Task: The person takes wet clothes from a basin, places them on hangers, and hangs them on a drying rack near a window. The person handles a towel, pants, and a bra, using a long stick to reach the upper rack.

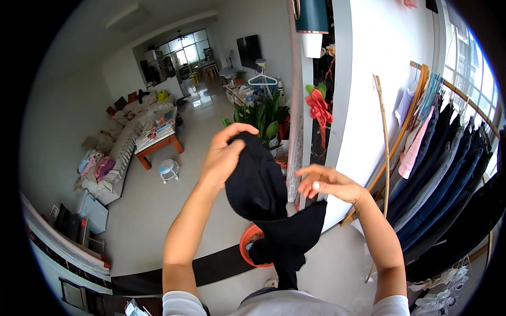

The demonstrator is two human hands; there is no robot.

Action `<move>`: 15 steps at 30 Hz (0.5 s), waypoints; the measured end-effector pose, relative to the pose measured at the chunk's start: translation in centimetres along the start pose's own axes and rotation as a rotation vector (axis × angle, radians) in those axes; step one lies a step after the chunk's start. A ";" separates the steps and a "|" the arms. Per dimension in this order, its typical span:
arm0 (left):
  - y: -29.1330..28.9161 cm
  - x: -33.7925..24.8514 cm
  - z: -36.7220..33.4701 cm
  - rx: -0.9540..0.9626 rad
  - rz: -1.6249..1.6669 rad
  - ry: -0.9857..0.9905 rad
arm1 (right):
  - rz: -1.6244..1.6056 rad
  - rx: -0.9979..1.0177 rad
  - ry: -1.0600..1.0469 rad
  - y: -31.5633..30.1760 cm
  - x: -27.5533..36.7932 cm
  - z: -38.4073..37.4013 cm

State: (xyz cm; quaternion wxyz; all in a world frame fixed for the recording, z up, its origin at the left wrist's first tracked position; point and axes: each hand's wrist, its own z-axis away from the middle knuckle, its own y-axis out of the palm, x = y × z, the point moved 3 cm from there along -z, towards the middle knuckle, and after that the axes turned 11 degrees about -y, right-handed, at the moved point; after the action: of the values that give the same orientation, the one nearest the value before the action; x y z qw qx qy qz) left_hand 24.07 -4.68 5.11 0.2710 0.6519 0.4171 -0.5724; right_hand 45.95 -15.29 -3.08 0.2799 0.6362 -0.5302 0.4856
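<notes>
A black garment (257, 181) hangs in front of me, bunched and twisted, so I cannot make out its exact kind. Its upper end is pinched between the thumb and fingers of my left hand (224, 158). Beside the cloth, my right hand (329, 184) is raised with its fingers apart and nothing in them. Part of the garment droops just below that hand. Underneath, partly hidden by the black cloth, an orange basin (245, 254) stands on the floor with some cloth inside.
On the right, a wooden rack (457, 87) carries several hanging trousers and a pink garment (414, 150). A wooden pole (384, 142) leans by the white wall. Ahead are a leafy plant (258, 118), a small stool (168, 169), a low table (161, 143) and a cloth-strewn sofa (129, 147).
</notes>
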 end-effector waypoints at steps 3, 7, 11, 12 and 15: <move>2.9 0.2 0.1 0.068 -0.116 -0.030 | 0.136 -0.163 -0.143 0.8 2.5 -0.6; 5.7 -2.1 0.7 0.193 -0.272 0.140 | 0.488 -0.202 -0.252 3.7 4.8 -2.7; 4.9 -3.6 0.7 0.157 -0.457 0.353 | 0.588 -0.175 -0.118 4.7 7.8 -3.8; 4.9 -4.2 1.2 0.130 -0.535 0.333 | 0.626 -0.228 -0.195 4.8 8.1 -4.1; 4.8 -6.0 2.7 0.068 -0.667 0.274 | 0.668 -0.349 -0.484 3.2 7.9 -5.2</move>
State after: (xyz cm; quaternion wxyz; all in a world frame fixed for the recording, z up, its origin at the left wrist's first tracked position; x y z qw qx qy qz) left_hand 26.84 -10.73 9.79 -0.0106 0.5593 0.6200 -0.5501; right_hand 41.01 -14.83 5.59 0.0789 0.4687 -0.8307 0.2898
